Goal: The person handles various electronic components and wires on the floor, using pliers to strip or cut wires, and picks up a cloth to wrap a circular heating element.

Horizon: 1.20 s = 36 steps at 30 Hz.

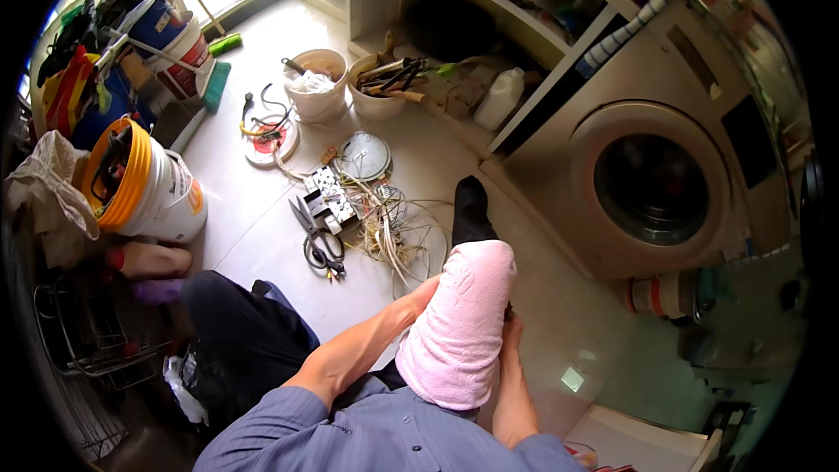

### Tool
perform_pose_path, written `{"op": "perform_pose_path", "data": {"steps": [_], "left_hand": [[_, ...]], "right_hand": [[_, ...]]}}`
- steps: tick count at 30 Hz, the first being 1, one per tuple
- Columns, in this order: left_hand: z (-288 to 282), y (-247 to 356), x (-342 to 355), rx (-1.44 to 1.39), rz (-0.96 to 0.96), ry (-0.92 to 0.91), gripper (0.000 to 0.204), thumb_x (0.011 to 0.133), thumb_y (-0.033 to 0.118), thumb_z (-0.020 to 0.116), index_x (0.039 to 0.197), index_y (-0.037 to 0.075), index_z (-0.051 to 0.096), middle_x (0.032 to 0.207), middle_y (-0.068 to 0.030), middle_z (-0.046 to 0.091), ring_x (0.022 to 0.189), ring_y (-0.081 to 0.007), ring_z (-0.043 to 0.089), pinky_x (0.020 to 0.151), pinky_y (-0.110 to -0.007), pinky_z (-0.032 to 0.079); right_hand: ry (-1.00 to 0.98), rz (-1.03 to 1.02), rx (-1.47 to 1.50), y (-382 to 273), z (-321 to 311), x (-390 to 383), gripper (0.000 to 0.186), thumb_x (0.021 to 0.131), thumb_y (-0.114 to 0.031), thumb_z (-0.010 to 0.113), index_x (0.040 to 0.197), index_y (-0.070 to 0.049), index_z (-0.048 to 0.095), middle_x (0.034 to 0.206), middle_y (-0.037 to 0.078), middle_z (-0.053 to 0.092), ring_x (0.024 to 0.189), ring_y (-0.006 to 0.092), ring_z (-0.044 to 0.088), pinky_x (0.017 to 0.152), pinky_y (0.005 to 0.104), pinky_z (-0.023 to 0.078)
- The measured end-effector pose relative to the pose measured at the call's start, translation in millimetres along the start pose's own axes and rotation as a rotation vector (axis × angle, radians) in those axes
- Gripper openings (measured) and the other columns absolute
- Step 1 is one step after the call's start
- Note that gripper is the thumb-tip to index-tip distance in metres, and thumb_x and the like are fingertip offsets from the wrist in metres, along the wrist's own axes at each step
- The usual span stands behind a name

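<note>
A pink towel (459, 323) lies over my raised right knee and thigh. My left hand (426, 294) reaches to the towel's left side, its fingers hidden behind the cloth and leg. On the other side, my right hand (512, 330) is close against the towel's edge, with a small dark bit at its fingertips that I cannot make out. On the floor ahead lie black-handled scissors (320, 245), a white-and-black electrical part (330, 197), a tangle of pale wires (384, 229) and a round grey disc (364, 156). A red-and-white round piece with cables (269, 143) lies farther off.
Two tubs, one with white stuff (316, 105) and one with tools (377, 103), stand by the open shelf (524, 9). A washing machine (651, 149) is at right. At left are a white-and-yellow bucket (166, 192), a wire rack (87, 332) and a green broom (217, 86).
</note>
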<state>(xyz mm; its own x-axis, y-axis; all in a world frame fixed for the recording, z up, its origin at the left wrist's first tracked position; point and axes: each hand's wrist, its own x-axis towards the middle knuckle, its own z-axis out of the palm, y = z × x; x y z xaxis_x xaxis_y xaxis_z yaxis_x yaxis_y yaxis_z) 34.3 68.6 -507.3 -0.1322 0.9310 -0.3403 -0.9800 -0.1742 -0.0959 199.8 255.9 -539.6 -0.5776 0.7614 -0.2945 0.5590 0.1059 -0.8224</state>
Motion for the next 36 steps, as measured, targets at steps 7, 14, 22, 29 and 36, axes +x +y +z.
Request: {"op": "perform_pose_path", "data": {"steps": [7, 14, 22, 29, 36], "left_hand": [[3, 5, -4, 0.029, -0.023, 0.011, 0.053, 0.102, 0.041, 0.044, 0.132, 0.0, 0.058, 0.131, -0.0173, 0.062, 0.116, -0.0289, 0.062, 0.104, -0.042, 0.047], [12, 0, -1, -0.083, -0.039, -0.133, 0.043, 0.103, 0.031, 0.044, 0.126, -0.001, 0.061, 0.127, -0.0183, 0.064, 0.117, -0.0314, 0.061, 0.107, -0.044, 0.044], [-2, 9, -10, 0.074, 0.05, 0.022, 0.045, 0.099, 0.035, 0.053, 0.121, -0.003, 0.063, 0.119, -0.0173, 0.068, 0.106, -0.031, 0.064, 0.099, -0.042, 0.048], [1, 24, -63, 1.367, 0.595, 0.88, 0.054, 0.09, 0.043, 0.066, 0.114, -0.006, 0.065, 0.104, -0.0143, 0.071, 0.087, -0.0249, 0.066, 0.084, -0.036, 0.052], [-16, 26, -63, 1.039, 0.193, 0.79, 0.055, 0.086, 0.05, 0.068, 0.106, -0.001, 0.07, 0.085, -0.0089, 0.071, 0.074, -0.0159, 0.064, 0.067, -0.031, 0.051]], "right_hand": [[0.165, -0.061, -0.076, 5, -77, 4, 0.032, 0.097, -0.023, 0.059, 0.081, 0.003, 0.067, 0.063, 0.008, 0.063, 0.049, 0.0166, 0.054, 0.049, 0.0337, 0.042], [0.119, -0.07, -0.396, 36, -32, 39, 0.035, 0.099, -0.029, 0.058, 0.089, 0.002, 0.071, 0.072, 0.014, 0.069, 0.061, 0.023, 0.061, 0.057, 0.0401, 0.047], [-0.543, -0.003, -0.36, 59, 101, -17, 0.032, 0.098, -0.028, 0.058, 0.092, 0.001, 0.069, 0.074, 0.013, 0.069, 0.062, 0.0235, 0.061, 0.057, 0.0403, 0.047], [-0.527, 0.25, -0.237, 87, 40, -42, 0.03, 0.097, -0.028, 0.059, 0.094, 0.001, 0.068, 0.076, 0.013, 0.069, 0.063, 0.024, 0.061, 0.057, 0.0404, 0.048], [-0.55, 0.335, -0.032, 70, 57, -39, 0.029, 0.097, -0.027, 0.059, 0.097, 0.001, 0.067, 0.078, 0.012, 0.069, 0.064, 0.0245, 0.062, 0.057, 0.0406, 0.049]]}}
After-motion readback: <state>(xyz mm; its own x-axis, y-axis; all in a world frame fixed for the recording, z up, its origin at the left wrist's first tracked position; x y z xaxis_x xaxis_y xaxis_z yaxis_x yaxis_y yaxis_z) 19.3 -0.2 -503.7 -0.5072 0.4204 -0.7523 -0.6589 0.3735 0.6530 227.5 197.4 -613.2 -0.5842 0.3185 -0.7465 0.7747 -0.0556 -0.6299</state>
